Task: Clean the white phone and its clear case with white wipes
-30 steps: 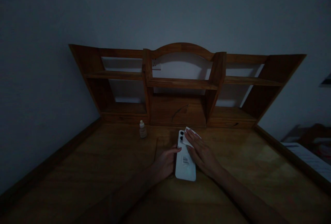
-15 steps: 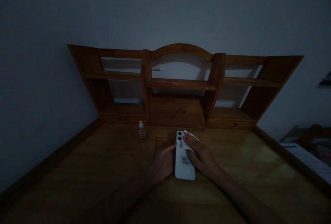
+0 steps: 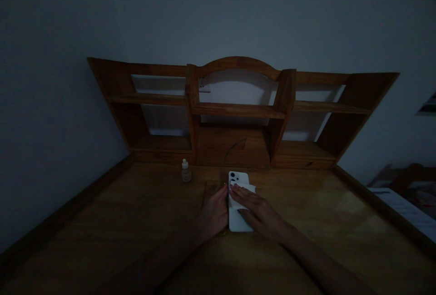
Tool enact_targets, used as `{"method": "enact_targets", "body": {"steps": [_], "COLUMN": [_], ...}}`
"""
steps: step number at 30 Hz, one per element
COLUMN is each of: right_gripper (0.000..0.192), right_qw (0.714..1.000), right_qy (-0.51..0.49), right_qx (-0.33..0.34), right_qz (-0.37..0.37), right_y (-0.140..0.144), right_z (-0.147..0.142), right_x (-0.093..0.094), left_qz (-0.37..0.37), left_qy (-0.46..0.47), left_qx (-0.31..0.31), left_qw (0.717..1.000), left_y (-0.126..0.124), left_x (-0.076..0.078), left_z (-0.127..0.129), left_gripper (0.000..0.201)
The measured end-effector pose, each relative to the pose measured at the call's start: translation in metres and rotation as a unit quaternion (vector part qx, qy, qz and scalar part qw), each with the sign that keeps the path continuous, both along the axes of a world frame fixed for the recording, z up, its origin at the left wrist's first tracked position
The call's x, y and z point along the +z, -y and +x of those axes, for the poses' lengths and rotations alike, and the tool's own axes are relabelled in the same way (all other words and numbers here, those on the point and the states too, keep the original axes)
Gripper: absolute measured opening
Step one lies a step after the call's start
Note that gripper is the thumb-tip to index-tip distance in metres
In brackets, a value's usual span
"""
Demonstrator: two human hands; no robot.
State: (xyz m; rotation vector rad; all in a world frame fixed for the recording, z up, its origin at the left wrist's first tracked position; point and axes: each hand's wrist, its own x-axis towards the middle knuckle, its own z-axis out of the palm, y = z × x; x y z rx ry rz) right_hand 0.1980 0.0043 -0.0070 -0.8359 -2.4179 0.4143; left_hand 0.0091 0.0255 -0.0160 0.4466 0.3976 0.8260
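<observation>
A white smartphone (image 3: 238, 228) lies back side up on the wooden desk, its camera lenses at the far end. My left hand (image 3: 214, 212) grips the phone's left edge, with the thumb and fingers close together there. Across the upper middle of the phone's back, my right hand (image 3: 257, 208) presses a white tissue (image 3: 250, 188) flat under its fingers. The tissue and fingers cover part of the camera area and the label lower down. A small clear bottle with a white dropper-like cap (image 3: 186, 173) stands upright beyond my left hand.
A wooden shelf unit (image 3: 235, 111) runs along the back of the desk (image 3: 143, 222), against the wall. A wall socket (image 3: 204, 85) shows through it. Papers (image 3: 403, 206) lie past the desk's right edge. The room is dim.
My right hand has moved the tissue left and down, from beside the lenses to across the phone's back, hiding the label. The phone has turned slightly and shifted a little left at its near end.
</observation>
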Motion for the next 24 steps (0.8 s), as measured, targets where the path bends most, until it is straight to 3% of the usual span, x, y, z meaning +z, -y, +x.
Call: {"method": "enact_targets", "body": {"steps": [5,12,19,24], "right_gripper": [0.044,0.024,0.027,0.031], "right_qw": [0.993,0.955,0.927,0.916], "right_qy": [-0.067,-0.19,-0.205,-0.195], "right_qx": [0.045,0.093,0.12,0.151], "right_qz": [-0.085,-0.21,-0.292,-0.315], "right_y": [0.003,0.005,0.008,0.013], "right_z": [-0.005,-0.007,-0.008,-0.01], "right_x": [0.001,0.002,-0.001,-0.004], "left_qz": [-0.043,-0.044,0.057,0.017], "left_qy": [0.031,-0.011,-0.019,-0.038], "left_qx": [-0.007,0.024,-0.035,0.012], "left_qw": [0.999,0.999,0.998,0.999], "left_y": [0.001,0.003,0.003,0.005], "left_x": [0.005,0.006,0.003,0.008], "left_z": [0.003,0.002,0.003,-0.001], "left_gripper": [0.036,0.033,0.038,0.027]}}
